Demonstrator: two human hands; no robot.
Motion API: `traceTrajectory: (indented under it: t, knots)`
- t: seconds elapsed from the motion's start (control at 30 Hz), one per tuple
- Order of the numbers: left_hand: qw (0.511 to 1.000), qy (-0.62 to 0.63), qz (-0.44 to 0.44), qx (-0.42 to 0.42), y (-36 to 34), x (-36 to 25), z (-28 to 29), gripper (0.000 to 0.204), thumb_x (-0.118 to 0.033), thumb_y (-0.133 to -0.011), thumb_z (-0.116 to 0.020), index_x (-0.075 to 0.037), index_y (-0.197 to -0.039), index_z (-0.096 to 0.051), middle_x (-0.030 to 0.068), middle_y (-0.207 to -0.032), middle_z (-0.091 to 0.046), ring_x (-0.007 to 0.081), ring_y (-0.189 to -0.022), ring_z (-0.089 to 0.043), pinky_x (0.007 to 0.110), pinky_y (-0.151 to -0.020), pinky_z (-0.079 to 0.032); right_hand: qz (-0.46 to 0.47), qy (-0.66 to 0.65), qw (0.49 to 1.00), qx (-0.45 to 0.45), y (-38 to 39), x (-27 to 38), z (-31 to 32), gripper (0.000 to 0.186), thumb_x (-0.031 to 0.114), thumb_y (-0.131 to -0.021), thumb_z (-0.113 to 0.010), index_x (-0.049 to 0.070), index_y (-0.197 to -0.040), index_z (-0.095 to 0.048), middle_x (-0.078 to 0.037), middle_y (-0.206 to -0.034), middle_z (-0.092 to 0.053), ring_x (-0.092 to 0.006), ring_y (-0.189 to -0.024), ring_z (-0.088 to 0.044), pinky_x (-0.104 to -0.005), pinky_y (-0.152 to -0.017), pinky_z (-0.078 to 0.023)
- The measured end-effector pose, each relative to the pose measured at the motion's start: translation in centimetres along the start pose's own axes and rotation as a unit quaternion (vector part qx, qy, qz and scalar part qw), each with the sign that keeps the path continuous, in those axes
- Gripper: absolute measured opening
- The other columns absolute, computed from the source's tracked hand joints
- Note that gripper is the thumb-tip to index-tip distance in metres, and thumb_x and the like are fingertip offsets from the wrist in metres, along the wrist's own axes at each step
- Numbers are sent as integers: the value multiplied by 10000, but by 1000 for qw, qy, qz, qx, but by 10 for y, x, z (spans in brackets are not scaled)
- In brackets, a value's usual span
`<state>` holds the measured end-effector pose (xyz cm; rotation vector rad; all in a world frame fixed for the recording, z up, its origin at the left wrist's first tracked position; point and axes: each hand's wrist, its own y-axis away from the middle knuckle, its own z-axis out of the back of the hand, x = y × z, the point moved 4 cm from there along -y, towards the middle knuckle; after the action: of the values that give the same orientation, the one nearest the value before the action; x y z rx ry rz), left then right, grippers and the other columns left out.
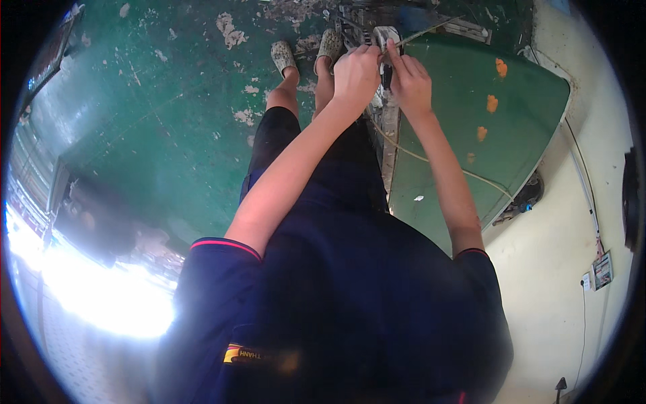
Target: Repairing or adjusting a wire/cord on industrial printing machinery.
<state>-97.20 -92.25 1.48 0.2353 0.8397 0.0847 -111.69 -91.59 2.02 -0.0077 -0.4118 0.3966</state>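
Note:
Both my arms reach forward to the far edge of a work spot beside a green panel. My left hand (358,71) is closed, knuckles up, around one end of a thin pale strip (427,31). Close on its right is my right hand (410,79); its index finger stretches against the strip and the other fingers curl. The strip slants away to the upper right. Just beyond and under my fingers sits a pale grey and dark metal piece (385,34), partly hidden by them; its kind I cannot make out.
Right of me is a large green panel (444,128) with orange patches. A thin pale cord (464,172) crosses it. A cream wall (538,283) with cables runs along the right. My feet in clogs (284,59) stand on a worn green floor (148,101). Bright light glares at lower left.

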Motion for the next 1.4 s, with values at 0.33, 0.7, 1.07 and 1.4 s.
traceTrajectory:
  t: [0.33,0.7,1.07,1.4]
  knots:
    - [997,-8,-79,19,0,-7,-2,188,-11,-792,-669,-77,-965,-638,104,-942,-694,347,-925,-686,486,-757,-526,46,-24,998,18,-7,-7,-2,803,-22,-728,-675,118,-1507,-541,-50,-893,-599,-247,-820,-633,-376,-746,-555]
    - [992,-44,-104,47,-6,-6,-7,370,-4,-769,-659,-42,-1137,-677,218,-1057,-714,428,-988,-673,514,-838,-553,41,0,998,47,-5,-10,-10,535,68,-937,-676,-16,-1453,-563,-196,-1118,-688,-344,-997,-680,-420,-899,-575]
    - [994,-41,-77,63,-11,-4,3,198,-77,-839,-685,-62,-1037,-677,187,-970,-723,413,-941,-692,510,-799,-563,-81,-88,993,-12,10,-13,4,663,27,-828,-672,201,-1461,-581,-67,-973,-667,-287,-933,-686,-409,-783,-582]
    - [987,-59,-111,101,-21,1,-1,134,-91,-869,-644,-25,-984,-665,193,-962,-708,406,-918,-695,498,-787,-571,-23,-26,999,-31,-5,-8,-7,723,-21,-755,-675,174,-1447,-606,-49,-896,-657,-251,-832,-675,-397,-740,-579]
